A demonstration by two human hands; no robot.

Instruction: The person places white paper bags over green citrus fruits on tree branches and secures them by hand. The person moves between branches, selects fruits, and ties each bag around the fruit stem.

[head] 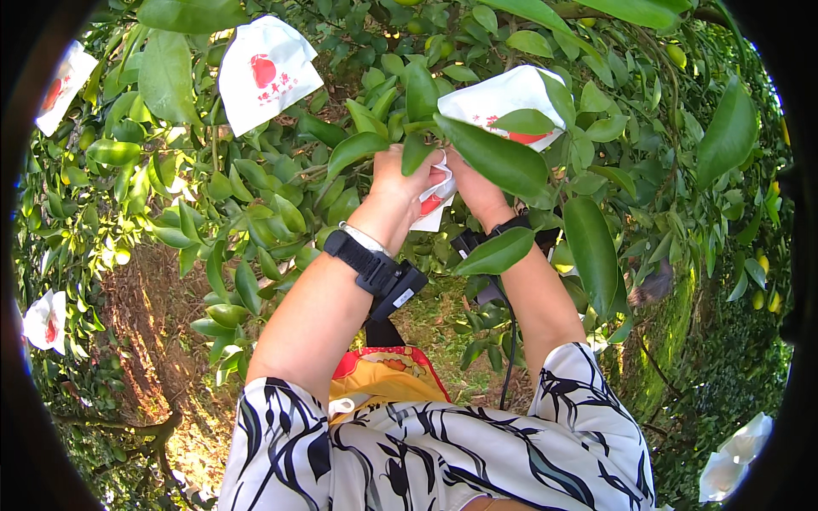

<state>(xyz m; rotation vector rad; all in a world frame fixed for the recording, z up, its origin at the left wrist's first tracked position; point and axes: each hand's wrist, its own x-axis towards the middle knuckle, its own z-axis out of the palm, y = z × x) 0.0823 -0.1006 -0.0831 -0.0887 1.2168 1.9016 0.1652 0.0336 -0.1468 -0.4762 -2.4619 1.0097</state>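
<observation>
Among the citrus leaves, my left hand [401,174] grips the gathered top of a white paper fruit bag [437,203] with a red print. My right hand [471,182] is at the other side of the same bag, its fingers against the bunched paper. A large green leaf [501,158] hides part of that hand, and a smaller leaf crosses the left one. Whether a fruit is inside the bag cannot be seen. Just above my right hand hangs another white bag [495,102], partly behind leaves.
More white bags hang at upper left [268,73], at the left rim and at lower right [735,460]. Unbagged green-yellow fruits [676,56] show on the right. A branch [153,431] crosses low on the left. A cable [511,345] hangs from my right wrist device.
</observation>
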